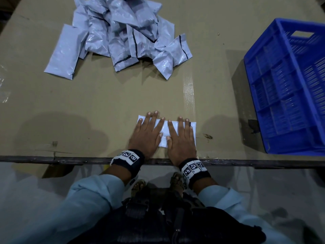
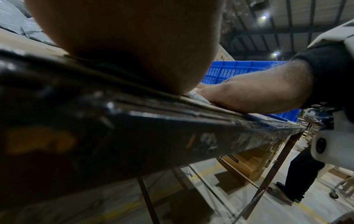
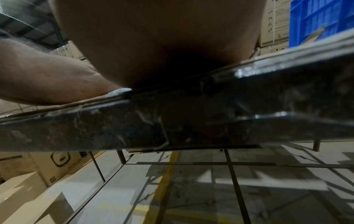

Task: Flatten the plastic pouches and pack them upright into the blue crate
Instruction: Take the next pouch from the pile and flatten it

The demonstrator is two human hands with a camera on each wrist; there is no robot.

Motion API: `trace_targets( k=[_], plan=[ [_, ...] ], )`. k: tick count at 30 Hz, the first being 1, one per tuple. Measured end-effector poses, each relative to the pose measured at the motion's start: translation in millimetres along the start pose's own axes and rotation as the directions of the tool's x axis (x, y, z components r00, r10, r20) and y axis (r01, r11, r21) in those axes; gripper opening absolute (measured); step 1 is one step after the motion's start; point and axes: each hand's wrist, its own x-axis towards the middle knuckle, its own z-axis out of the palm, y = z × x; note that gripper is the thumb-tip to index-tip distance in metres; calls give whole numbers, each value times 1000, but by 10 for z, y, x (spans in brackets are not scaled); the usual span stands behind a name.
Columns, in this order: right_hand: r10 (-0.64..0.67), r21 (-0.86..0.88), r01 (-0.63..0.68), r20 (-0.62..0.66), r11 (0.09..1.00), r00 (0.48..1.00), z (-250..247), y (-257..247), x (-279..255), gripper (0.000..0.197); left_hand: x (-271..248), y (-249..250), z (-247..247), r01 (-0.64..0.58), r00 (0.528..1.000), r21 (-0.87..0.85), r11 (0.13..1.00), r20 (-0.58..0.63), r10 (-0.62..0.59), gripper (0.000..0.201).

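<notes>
One pale plastic pouch (image 1: 165,128) lies flat near the table's front edge. My left hand (image 1: 147,133) and my right hand (image 1: 181,136) both press on it side by side, palms down and fingers straight. A sliver of the pouch (image 2: 193,94) shows between the two hands in the left wrist view, and the pouch (image 3: 119,91) peeks out under the palms in the right wrist view. A heap of grey pouches (image 1: 123,30) lies at the back of the table. The blue crate (image 1: 284,88) stands at the right, with no pouches visible inside.
The table is covered in brown cardboard (image 1: 98,106) and has a dark metal front rail (image 1: 52,160). Cardboard boxes (image 3: 28,174) stand on the floor below. Another person's leg (image 2: 298,178) stands beyond the table's right end.
</notes>
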Motion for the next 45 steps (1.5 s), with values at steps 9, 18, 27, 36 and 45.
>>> trace_targets(
  k=[9,18,27,36,45],
  plan=[
    [5,7,-5,-4,1000,1000,1,-3,-5,63,9,-7,3,5,1000,-18,1000,4,-5,61],
    [10,-7,-10,13,1000,1000,2,5,2,64,13,-15,23,2,1000,-3,1000,25,-2,61],
    [-44,-62,43,-12,997,999,-49,4,9,69,37,-53,-67,-84,996,-64,994,33,87,65],
    [-55,-36,55,10,998,998,-24,-90,-75,79,-32,-81,31,-127,990,-28,991,65,129,56],
    [-29,2,29,-24,1000,999,-51,26,-105,64,-133,-72,-27,-56,995,3,998,79,56,63]
  ],
)
